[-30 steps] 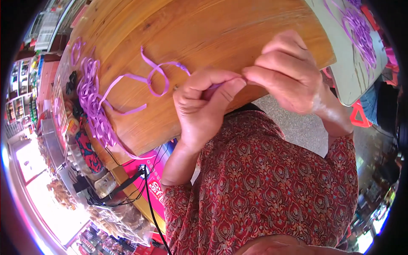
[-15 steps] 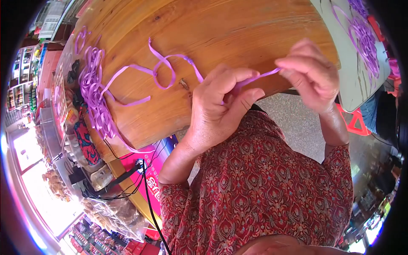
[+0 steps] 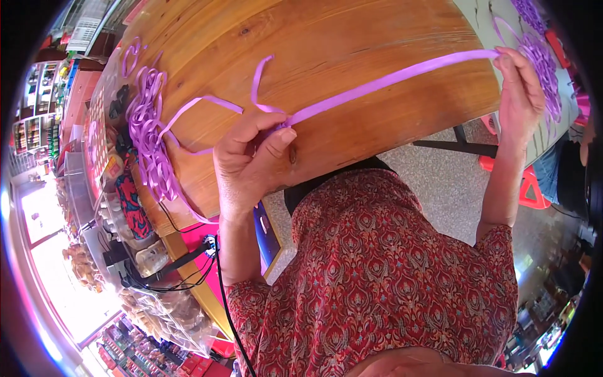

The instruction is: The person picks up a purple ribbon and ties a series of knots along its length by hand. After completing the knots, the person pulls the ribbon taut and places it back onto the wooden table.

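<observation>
A purple ribbon (image 3: 396,79) is stretched taut between my two hands above the wooden table (image 3: 352,38). My left hand (image 3: 251,154) pinches it between thumb and forefinger near the table's front edge. At the right, my right hand (image 3: 520,81) grips the ribbon's other end with its fingertips, close to the pale board. From my left hand a loose tail of ribbon (image 3: 257,81) curls up over the wood. Farther left lies a heap of purple ribbon (image 3: 147,135), with one strand running toward my left hand; how they join is hidden behind it.
On the pale board (image 3: 480,16) at right lies another bunch of purple ribbon (image 3: 541,69). Black cables (image 3: 188,267) hang at the table's left front corner, beside packed goods. A red stool (image 3: 532,188) stands on the floor at right.
My hands have moved apart, the left one leftward and the right one up and to the right. A much longer length of ribbon now spans between them.
</observation>
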{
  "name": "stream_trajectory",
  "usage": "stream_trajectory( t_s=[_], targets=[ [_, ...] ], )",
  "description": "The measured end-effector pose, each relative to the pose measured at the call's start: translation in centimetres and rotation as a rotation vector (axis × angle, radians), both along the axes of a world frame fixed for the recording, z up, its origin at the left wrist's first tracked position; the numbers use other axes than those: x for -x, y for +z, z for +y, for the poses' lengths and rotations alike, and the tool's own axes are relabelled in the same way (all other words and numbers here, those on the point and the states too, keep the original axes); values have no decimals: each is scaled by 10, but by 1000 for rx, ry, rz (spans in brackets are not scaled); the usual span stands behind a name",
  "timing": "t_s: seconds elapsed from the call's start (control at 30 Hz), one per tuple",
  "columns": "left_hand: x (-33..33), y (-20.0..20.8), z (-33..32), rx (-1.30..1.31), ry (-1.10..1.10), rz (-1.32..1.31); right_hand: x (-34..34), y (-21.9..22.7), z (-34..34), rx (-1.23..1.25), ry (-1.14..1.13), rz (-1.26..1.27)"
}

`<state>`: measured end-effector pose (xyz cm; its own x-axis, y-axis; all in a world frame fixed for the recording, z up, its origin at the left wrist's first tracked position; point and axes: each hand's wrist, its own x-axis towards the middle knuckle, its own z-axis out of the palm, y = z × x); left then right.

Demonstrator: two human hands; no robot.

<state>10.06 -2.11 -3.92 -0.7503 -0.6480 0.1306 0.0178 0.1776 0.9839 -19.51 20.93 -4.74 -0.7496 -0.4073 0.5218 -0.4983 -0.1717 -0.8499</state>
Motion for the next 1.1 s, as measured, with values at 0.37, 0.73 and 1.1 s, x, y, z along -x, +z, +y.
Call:
stream_trajectory(
  t_s=[0.37,0.73,1.1],
  targets=[
    [16,6,34,-82,-148,115,-122,27,-78,-269,475,882],
    [0,8,36,303,-255,94,-117,44,-73,-202,591,1027],
    [-97,22,-28,420,179,-97,61,0,50,-369,53,408]
  ],
)
